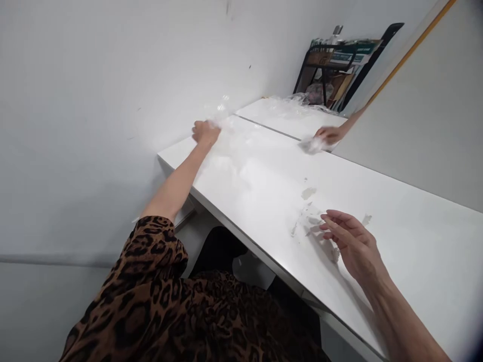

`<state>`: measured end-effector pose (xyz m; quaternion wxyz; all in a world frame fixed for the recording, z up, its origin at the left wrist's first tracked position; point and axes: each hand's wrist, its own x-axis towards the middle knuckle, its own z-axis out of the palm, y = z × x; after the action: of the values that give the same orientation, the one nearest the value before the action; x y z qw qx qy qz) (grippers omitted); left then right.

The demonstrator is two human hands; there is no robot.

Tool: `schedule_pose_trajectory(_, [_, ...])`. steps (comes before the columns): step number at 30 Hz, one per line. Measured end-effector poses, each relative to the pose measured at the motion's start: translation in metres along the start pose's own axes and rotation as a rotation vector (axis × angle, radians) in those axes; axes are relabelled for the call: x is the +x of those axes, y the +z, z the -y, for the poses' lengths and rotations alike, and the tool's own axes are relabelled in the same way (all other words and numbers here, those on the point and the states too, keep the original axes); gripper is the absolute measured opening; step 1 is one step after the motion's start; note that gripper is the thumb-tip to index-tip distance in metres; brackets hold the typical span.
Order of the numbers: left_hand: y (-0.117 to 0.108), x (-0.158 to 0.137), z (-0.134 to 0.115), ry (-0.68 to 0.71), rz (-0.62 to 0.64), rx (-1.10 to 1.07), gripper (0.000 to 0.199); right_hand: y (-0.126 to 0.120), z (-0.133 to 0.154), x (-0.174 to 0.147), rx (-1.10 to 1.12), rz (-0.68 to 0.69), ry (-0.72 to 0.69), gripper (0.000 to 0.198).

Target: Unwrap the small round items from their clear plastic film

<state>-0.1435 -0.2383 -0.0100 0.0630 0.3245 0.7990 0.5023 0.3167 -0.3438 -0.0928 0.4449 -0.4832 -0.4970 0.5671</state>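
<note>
At the table's far left end, my left hand [206,132] is closed on some crumpled clear plastic film [223,106], which is blurred. That arm is stretched out, with a leopard-print sleeve at the elbow. Nearer the right, my right hand [352,244] hovers over the white table [407,236] with its fingers loosely extended and nothing visible in them. Below and beside its fingertips are greyish patches [308,193] on the tabletop; whether they are marks or scraps I cannot tell.
Another person's hand [329,134] reaches round the grey partition [422,110] and holds a blurred whitish wad [312,146]. More clear plastic [298,100] lies on the far table. Behind it stands a black rack [320,65] with boxes. A white wall [113,75] borders the left.
</note>
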Motion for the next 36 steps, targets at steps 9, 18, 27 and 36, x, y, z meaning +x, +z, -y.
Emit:
schedule_pose_trajectory(9, [0.058, 0.045, 0.047, -0.276, 0.124, 0.066, 0.036, 0.005, -0.001, -0.009, -0.064, 0.095, 0.092, 0.048])
schedule_pose_trajectory(18, [0.165, 0.019, -0.042, 0.033, 0.141, -0.229, 0.069, 0.003, 0.007, -0.011, -0.076, 0.054, 0.188, 0.041])
schedule_pose_trajectory(27, [0.294, -0.105, -0.086, 0.61, 0.706, 0.088, 0.072, -0.001, -0.002, -0.007, -0.151, 0.177, 0.139, 0.039])
schedule_pose_trajectory(36, [0.263, -0.138, -0.087, 0.569, 0.767, -0.135, 0.045, -0.004, 0.001, 0.004, 0.043, 0.079, 0.098, 0.04])
